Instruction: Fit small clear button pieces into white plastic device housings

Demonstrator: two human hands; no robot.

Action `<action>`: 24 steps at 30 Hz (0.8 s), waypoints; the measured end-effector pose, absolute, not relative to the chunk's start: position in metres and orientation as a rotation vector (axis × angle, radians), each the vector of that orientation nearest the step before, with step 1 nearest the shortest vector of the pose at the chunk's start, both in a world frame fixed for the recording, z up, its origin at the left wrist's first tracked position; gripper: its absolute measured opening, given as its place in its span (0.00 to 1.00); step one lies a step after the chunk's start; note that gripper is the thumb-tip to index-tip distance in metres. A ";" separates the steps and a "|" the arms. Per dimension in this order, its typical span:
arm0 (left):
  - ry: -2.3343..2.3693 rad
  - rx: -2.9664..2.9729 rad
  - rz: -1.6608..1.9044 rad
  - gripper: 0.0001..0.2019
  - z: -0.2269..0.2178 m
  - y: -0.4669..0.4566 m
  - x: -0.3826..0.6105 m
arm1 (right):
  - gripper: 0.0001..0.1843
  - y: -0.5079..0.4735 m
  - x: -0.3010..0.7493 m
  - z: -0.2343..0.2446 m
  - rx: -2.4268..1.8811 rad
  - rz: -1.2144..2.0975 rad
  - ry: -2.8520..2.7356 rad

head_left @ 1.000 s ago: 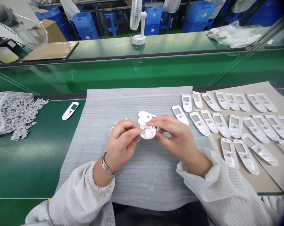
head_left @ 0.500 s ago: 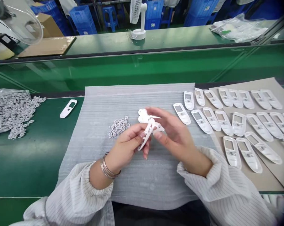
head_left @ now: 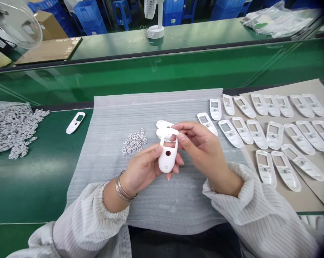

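Note:
A white plastic housing (head_left: pixel 167 163) with a rectangular window and a small round hole is held over the grey foam sheet (head_left: pixel 175 208), its smooth outer face turned towards me. My left hand (head_left: pixel 143 168) grips it along the left side, thumb in front and fingers behind. With thumb and fingertips, my right hand (head_left: pixel 204 150) pinches its upper right corner. Just behind lie more white plastic pieces (head_left: pixel 162 124), partly hidden by the housing and my fingers. Left of them is a small pile of grey ring-shaped parts (head_left: pixel 135 141).
Rows of similar housings (head_left: pixel 275 138) lie on cardboard (head_left: pixel 306 197) at right. One housing (head_left: pixel 75 123) rests alone on the green table. At far left, a plastic bag (head_left: pixel 8 125) spills grey small parts. Behind a green ledge stands a white fan (head_left: pixel 156 31).
The housing has turned from edge-on to showing its outer face. My right hand has closed in from beside it onto its upper corner. The view has shifted slightly.

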State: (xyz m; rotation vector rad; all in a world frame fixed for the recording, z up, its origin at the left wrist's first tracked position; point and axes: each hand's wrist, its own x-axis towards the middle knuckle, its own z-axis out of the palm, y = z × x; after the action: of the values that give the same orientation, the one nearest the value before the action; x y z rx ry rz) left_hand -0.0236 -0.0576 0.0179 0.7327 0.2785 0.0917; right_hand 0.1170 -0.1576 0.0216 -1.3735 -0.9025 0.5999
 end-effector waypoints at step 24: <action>0.380 0.929 0.158 0.12 0.019 -0.060 -0.023 | 0.06 -0.156 0.117 0.024 -1.362 0.597 -0.773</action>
State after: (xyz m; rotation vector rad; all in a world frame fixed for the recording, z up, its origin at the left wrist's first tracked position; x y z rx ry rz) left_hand -0.0230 -0.0599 0.0193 0.9288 0.3795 0.1576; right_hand 0.1172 -0.1560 0.0244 -1.3615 -0.7734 0.5969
